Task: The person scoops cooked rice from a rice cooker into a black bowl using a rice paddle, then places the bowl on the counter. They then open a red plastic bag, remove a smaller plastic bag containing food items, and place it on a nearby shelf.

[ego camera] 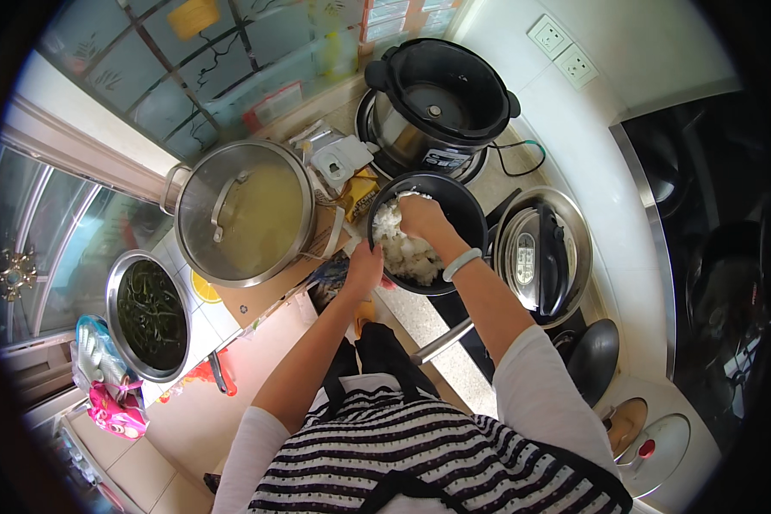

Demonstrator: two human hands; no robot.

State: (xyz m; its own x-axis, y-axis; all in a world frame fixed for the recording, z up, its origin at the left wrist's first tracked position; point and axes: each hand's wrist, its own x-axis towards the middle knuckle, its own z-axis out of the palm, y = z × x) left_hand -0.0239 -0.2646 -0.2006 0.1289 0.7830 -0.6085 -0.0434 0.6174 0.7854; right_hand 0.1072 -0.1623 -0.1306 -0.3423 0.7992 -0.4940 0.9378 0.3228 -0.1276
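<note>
A dark inner cooking pot point(466, 218) stands before me, with white cooked rice point(411, 260) along its left and near side. My left hand point(365, 262) grips the pot's left rim, thumb near the top edge. Inside the pot, my right hand point(422, 218) is bent down into the rice, its fingers curled and mostly hidden. Whether it holds rice or a utensil cannot be seen. A pale bangle point(462, 264) circles my right wrist. Directly behind the pot is an electric pressure cooker body point(434, 112), its lid off and its inside showing.
Left stands a large steel pot point(244, 212) under a glass lid, on cardboard point(257, 302). Farther left, a steel basin point(151, 315) holds dark green strips in liquid. At right, the cooker's lid point(533, 257) lies in a metal bowl point(578, 225). A black cord point(511, 168) trails behind.
</note>
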